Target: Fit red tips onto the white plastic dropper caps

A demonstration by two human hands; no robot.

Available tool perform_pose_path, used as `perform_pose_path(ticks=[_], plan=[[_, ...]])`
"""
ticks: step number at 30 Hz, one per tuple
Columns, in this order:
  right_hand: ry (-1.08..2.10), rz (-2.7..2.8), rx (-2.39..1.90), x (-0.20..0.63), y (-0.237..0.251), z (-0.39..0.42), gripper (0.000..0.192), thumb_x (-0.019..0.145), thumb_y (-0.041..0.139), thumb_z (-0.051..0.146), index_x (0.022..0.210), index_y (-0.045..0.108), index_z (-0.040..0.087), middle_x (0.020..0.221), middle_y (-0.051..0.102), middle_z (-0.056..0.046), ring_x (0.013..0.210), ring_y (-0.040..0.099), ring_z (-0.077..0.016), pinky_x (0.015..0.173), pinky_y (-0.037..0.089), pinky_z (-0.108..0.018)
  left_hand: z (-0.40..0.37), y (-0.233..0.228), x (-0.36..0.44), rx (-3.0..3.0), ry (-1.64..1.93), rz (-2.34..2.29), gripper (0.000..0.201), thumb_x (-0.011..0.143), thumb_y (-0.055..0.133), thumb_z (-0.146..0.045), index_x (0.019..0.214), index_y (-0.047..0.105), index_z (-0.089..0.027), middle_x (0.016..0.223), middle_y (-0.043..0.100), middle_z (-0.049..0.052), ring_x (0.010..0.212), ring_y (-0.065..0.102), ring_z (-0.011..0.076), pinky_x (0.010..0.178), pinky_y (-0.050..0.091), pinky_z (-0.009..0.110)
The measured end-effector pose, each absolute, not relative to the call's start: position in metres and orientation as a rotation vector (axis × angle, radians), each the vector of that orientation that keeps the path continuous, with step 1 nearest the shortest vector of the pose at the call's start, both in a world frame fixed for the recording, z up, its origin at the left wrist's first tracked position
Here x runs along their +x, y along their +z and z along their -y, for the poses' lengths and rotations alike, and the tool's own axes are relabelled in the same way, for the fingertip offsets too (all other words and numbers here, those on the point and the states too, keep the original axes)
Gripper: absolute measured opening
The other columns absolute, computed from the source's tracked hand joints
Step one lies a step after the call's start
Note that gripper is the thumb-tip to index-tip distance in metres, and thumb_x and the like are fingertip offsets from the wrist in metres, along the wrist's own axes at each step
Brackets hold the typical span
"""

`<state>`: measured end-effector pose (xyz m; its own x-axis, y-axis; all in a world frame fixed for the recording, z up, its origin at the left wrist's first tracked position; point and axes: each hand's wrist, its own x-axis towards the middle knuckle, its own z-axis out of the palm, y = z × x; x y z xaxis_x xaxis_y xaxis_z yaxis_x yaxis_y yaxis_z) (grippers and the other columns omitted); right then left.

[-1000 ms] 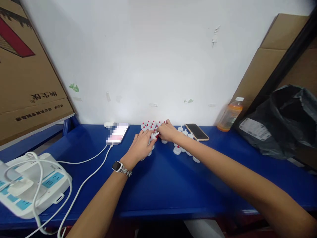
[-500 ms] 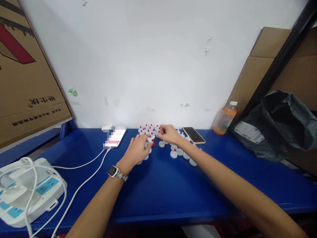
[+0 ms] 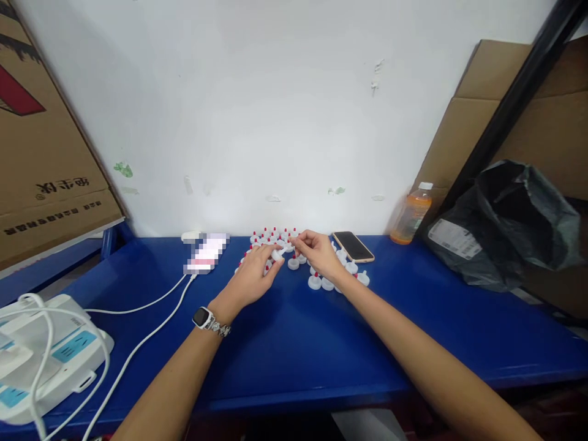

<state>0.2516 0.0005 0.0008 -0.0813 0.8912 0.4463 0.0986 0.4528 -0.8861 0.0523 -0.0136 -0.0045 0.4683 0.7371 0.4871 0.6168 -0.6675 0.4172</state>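
Now | left hand (image 3: 252, 277) fingers pinch white cap (image 3: 277, 254) | right hand (image 3: 316, 252) fingers pinched at it, steadying | caps (image 3: 274, 237) massed on desk (image 3: 294, 331), within reach

Caps (image 3: 321, 283) lie on the bench (image 3: 294, 343) between two phones (image 3: 352, 245) (bottle (image 3: 410, 214) far right).

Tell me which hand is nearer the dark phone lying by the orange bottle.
Right. The right hand sits just left of the dark phone, among the white caps. The left hand is farther left, beyond the right hand, near the red-tipped caps.
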Motion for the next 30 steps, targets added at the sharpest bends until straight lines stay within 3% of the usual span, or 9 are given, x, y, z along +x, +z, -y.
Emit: perform_pose_path(ticks=[7,23,30], plan=[[0.842,1.334,-0.907,0.237,-0.002,0.005,0.042,0.077,0.071,0.057,0.069,0.060,0.018,0.049,0.053,0.004,0.042,0.041,-0.0082,0.044,0.030,-0.023,0.022,-0.004,0.064,2.577,1.032,-1.023,0.037,0.100,0.043,-0.040,0.130,0.053,-0.019,0.125,0.062,0.010,0.119,0.056,0.0235,0.106,0.043,0.042],[0.675,1.125,-0.913,0.216,-0.005,0.017,0.046,0.076,0.070,0.060,0.062,0.051,0.022,0.054,0.057,0.002,0.048,0.046,-0.0108,0.049,0.039,-0.025,0.030,0.001,0.074,2.645,1.161,-1.142,0.031,0.102,0.038,-0.034,0.127,0.051,-0.020,0.111,0.062,0.009,0.105,0.057,0.0248,0.097,0.047,0.043],[0.581,1.135,-0.950,0.207,-0.004,0.030,0.044,0.084,0.060,0.059,0.063,0.056,0.021,0.057,0.053,0.001,0.053,0.045,-0.0124,0.053,0.040,-0.027,0.031,-0.001,0.077,2.586,1.234,-1.125,0.037,0.103,0.035,-0.033,0.136,0.042,-0.016,0.121,0.058,0.014,0.109,0.054,0.0255,0.101,0.045,0.046]])
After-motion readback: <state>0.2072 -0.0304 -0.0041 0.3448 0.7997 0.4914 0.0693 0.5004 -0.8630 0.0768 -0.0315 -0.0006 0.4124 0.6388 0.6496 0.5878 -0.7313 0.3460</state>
